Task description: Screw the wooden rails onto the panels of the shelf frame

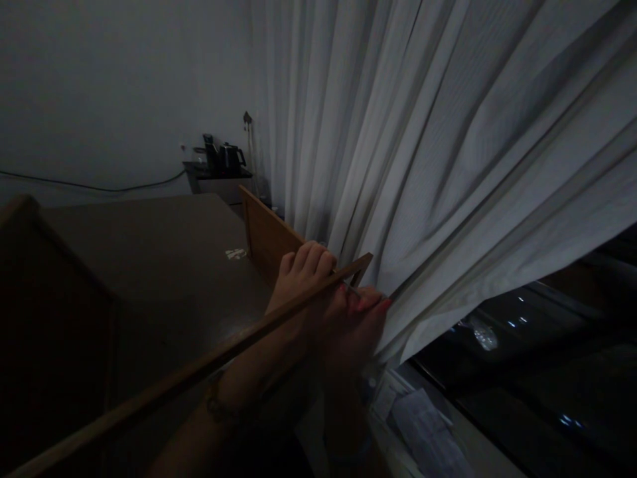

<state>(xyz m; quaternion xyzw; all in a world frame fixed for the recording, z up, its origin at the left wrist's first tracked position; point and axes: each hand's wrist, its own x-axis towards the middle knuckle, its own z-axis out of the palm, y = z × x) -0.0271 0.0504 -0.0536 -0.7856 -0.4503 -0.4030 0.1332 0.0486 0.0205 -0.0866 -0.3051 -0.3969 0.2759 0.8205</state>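
Fingers of my left hand [306,262] are wrapped over the top edge of a brown wooden panel [271,232]. A bead-like bracelet [217,401] circles that wrist. In front of the left hand runs a long narrow wooden rail [223,358], slanting from the lower left up to its far end near the curtain. Close to that end, my right hand [355,325], with red nails, is closed around a thin metal-looking rod [351,288]. The rod touches or lies near the rail's end; darkness and blur hide exactly where, and its kind.
A grey-brown flat surface [169,265] extends behind, with a small pale object [235,253] on it. Long white curtains [398,133] hang to the right. A dark kettle [230,157] stands on a back cabinet. Papers [430,431] lie lower right beside dark glass.
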